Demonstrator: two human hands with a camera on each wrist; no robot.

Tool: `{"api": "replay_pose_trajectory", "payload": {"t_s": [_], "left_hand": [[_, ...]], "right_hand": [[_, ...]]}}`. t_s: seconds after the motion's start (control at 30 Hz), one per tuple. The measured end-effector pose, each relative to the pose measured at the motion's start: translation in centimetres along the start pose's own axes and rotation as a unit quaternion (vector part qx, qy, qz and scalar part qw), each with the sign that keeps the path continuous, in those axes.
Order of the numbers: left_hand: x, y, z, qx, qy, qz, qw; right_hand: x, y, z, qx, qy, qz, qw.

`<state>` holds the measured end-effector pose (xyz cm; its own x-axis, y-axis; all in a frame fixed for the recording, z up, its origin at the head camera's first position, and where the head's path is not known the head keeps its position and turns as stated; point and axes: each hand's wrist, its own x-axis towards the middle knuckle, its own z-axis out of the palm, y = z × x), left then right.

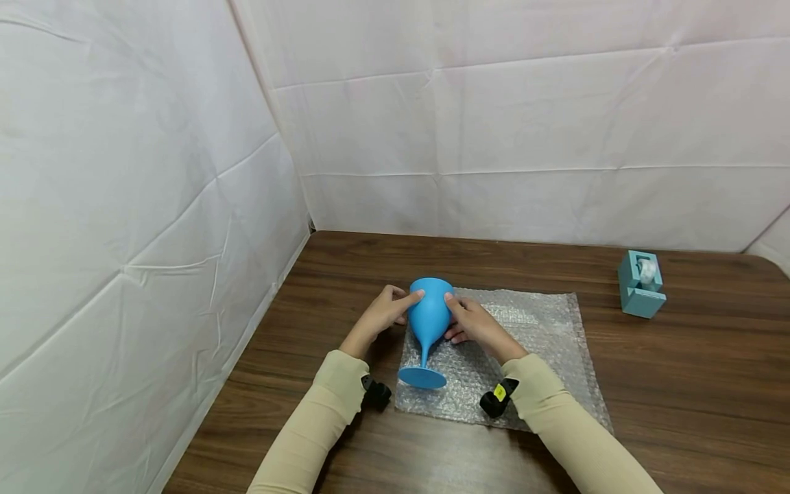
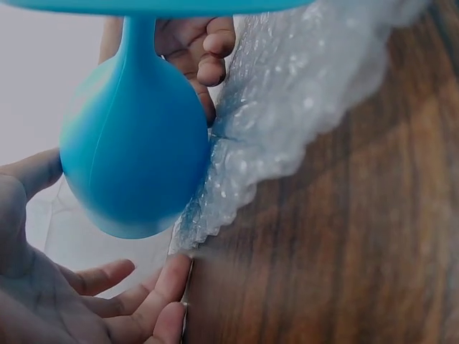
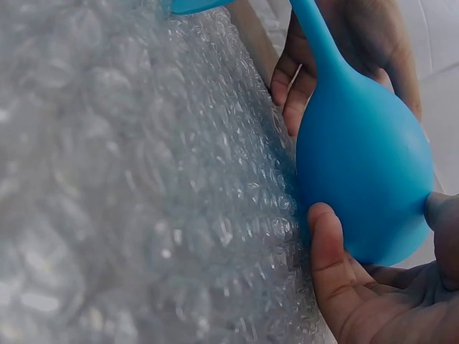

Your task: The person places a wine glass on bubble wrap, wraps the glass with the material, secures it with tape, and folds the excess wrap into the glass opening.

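Observation:
A blue goblet (image 1: 430,309) lies on its side over a sheet of bubble wrap (image 1: 533,329), near the sheet's left edge. Its rim faces the back wall and its foot points to the person. My left hand (image 1: 384,312) touches the bowl with the thumb; in the left wrist view its other fingers (image 2: 143,304) are apart from the bowl, near the wrap's edge. From the other side my right hand (image 1: 475,321) holds the bowl, thumb on top. One right finger (image 3: 328,244) reaches along the bowl's lower side in the right wrist view.
A teal tape dispenser (image 1: 640,285) with a roll of tape stands at the back right of the brown wooden table (image 1: 697,398). White cloth walls (image 1: 524,123) rise behind and to the left. Each wrist wears a small black camera (image 1: 496,400).

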<state>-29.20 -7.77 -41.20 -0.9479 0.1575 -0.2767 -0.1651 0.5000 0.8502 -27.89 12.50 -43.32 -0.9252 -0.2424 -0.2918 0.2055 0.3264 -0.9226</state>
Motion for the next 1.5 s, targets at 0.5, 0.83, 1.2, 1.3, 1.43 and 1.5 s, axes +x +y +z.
{"api": "replay_pose_trajectory", "payload": {"t_s": [0.5, 0.83, 1.2, 1.3, 1.43, 1.5], "left_hand": [[0.3, 0.3, 0.5, -0.010, -0.011, -0.005, 0.9999], [-0.1, 0.9, 0.2, 0.042, -0.025, -0.005, 0.9988], [-0.3, 1.3, -0.3, 0.094, -0.057, 0.011, 0.9939], [-0.4, 1.4, -0.3, 0.093, -0.059, 0.013, 0.9938], [-0.5, 1.6, -0.2, 0.093, -0.060, 0.010, 0.9938], [-0.5, 1.7, -0.2, 0.094, -0.060, 0.009, 0.9937]], "right_hand": [[-0.3, 0.2, -0.2, 0.005, 0.012, -0.002, 0.9999], [-0.4, 0.3, -0.4, 0.027, 0.011, -0.003, 0.9996], [-0.6, -0.1, 0.0, 0.035, 0.004, -0.009, 0.9993], [-0.7, -0.2, 0.0, 0.020, 0.007, -0.013, 0.9997], [-0.9, -0.2, -0.1, 0.002, 0.009, -0.012, 0.9999], [-1.0, -0.2, -0.2, 0.000, 0.008, -0.010, 0.9999]]}}
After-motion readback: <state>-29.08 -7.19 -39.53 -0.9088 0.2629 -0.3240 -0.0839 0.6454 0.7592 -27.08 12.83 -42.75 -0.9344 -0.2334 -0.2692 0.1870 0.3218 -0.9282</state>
